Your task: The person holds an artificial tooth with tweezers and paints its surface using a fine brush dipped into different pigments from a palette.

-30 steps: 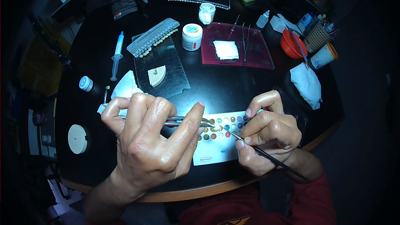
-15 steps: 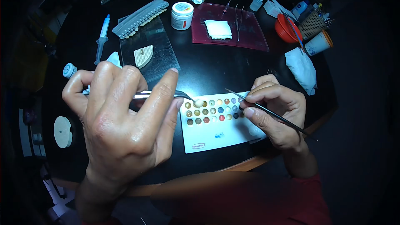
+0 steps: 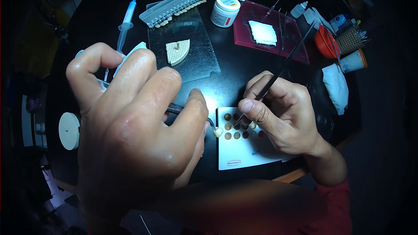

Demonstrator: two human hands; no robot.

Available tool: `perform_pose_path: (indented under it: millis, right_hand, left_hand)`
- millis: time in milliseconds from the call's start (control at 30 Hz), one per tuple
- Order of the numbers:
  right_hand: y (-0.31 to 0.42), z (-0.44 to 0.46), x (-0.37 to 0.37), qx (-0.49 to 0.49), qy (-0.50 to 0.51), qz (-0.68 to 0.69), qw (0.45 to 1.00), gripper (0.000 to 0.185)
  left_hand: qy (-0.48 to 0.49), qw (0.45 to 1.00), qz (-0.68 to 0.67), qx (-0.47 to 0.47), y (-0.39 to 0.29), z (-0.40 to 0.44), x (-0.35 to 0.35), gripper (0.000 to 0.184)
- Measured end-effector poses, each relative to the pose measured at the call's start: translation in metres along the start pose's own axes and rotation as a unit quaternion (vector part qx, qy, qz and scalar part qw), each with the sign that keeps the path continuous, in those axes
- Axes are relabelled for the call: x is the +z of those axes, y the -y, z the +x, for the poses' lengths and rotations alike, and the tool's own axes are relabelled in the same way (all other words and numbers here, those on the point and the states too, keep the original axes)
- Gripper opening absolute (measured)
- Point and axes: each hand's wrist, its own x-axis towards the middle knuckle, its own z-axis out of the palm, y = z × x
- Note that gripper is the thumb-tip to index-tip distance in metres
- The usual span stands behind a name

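Note:
My left hand is closed on dark curved tweezers, whose tip holds a small cream-coloured tooth-like piece at the left edge of a white palette. The palette has rows of round coloured wells, partly hidden by my right hand. That hand pinches a thin black brush, its handle pointing up and to the right. The brush's fine tip is down at the wells near the palette's left side, close to the piece.
A scratched dark plate bears a beige honeycomb tray and a shade guide. Behind are a syringe, a white jar, a red glass slab, a red bowl and a crumpled tissue.
The brush has swung from pointing up-left to tip-down at the wells, its handle now up-right. The piece has moved from over the wells to the palette's left edge. The view has shifted.

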Motion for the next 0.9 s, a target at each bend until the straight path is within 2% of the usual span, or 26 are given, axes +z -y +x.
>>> perform_pose_path:
  millis: [167, 267, 467, 900]
  right_hand:
    - [-0.006, -0.001, 0.003, 0.028, -0.006, 0.002, 1.0, 0.017]
    - [-0.005, 0.001, 0.002, 0.01, 0.0, -0.03, 0.999, 0.019]
    - [-0.004, 0.001, -0.001, 0.047, 0.002, -0.028, 0.998, 0.021]
    - [-0.004, 0.001, 0.001, 0.024, 0.007, -0.018, 1.0, 0.018]
  left_hand:
    - [0.04, 0.997, 0.055, -0.031, -0.01, 0.006, -0.005, 0.032]
    - [0.044, 0.997, 0.06, -0.027, -0.011, 0.005, -0.004, 0.032]
    - [0.056, 0.996, 0.06, -0.029, -0.014, 0.006, -0.005, 0.032]
    - [0.054, 0.997, 0.049, -0.021, -0.013, 0.006, -0.004, 0.032]
